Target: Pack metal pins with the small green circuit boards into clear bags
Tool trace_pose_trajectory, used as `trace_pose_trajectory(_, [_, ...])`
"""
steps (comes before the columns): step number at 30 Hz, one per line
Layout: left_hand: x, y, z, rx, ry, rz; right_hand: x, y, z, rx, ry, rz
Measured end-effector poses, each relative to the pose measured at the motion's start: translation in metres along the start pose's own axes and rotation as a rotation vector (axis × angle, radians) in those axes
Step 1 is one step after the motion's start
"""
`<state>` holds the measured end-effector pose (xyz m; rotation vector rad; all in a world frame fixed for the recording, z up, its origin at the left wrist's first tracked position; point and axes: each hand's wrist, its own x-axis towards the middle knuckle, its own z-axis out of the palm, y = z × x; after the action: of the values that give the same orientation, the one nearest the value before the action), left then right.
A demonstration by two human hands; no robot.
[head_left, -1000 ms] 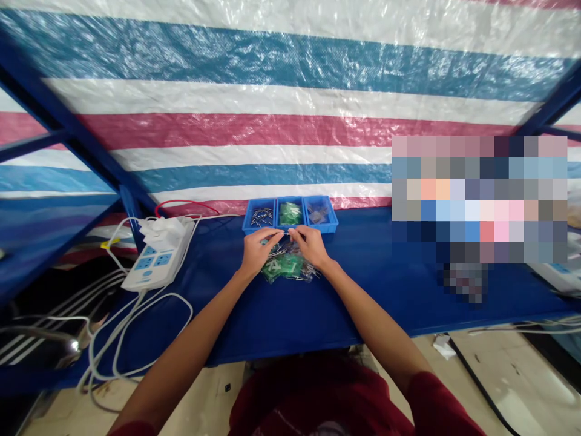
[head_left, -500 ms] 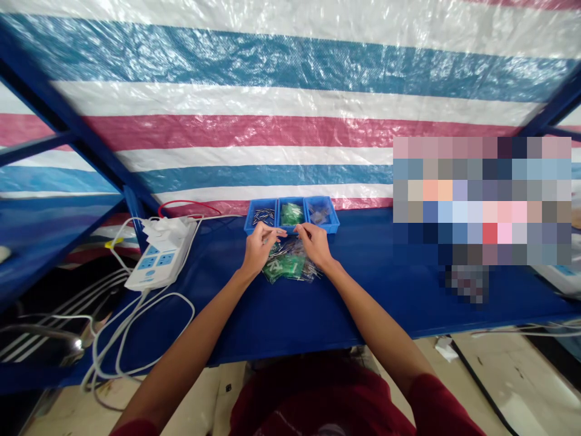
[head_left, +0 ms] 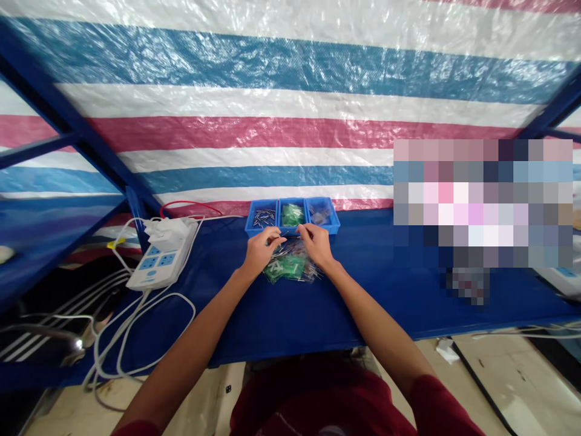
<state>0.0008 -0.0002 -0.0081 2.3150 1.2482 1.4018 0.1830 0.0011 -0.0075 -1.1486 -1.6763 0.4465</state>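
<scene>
My left hand (head_left: pixel 262 249) is closed in a pinch above the left side of a mixed pile, and whatever lies between its fingertips is too small to name. Facing it, my right hand (head_left: pixel 316 245) pinches at the pile's upper right; a thin dark sliver shows by its fingertips, its kind unclear. Under both hands are green packets (head_left: pixel 290 266), clear plastic bags and thin metal pins heaped together. Just beyond stand three joined blue bins: the left bin (head_left: pixel 248 225) has metal pins, the middle bin (head_left: pixel 292 230) green packets, the right bin (head_left: pixel 334 225) clear small bags.
A white power strip (head_left: pixel 157 266) with plugged-in adapters and looping white cables (head_left: pixel 120 339) occupies the left of the blue table (head_left: pixel 290 327). Striped plastic sheeting (head_left: pixel 272 133) hangs behind. Blue frame bars (head_left: pixel 91 133) slant at the left. The right side is pixelated.
My left hand's fingers, stretched toward the right hand before, have drawn back and curled into a pinch. My right hand stays almost in place.
</scene>
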Motion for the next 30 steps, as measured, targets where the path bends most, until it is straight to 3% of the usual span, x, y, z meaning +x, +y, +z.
trace_pose_trajectory(7, [0.0030,0.0082,-0.0025,-0.065,0.044,-0.040,0.0005,0.0001,-0.0006,0.007,-0.001,0.008])
trace_pose_trajectory(13, [0.0044,0.0094,-0.0023,-0.125,0.050,-0.113,-0.0015,-0.0023,0.0012,0.081,-0.148,-0.062])
trace_pose_trajectory(17, [0.0041,0.0107,-0.0034,-0.156,0.023,-0.109,-0.0024,-0.0028,0.0020,0.095,-0.172,-0.118])
trace_pose_trajectory(24, [0.0040,0.0060,-0.0017,-0.271,0.045,-0.187,-0.0005,-0.0035,0.0011,0.113,-0.194,-0.036])
trace_pose_trajectory(30, [0.0035,0.0083,-0.0030,-0.144,-0.001,-0.160,-0.0021,-0.0057,0.0016,0.147,-0.206,-0.064])
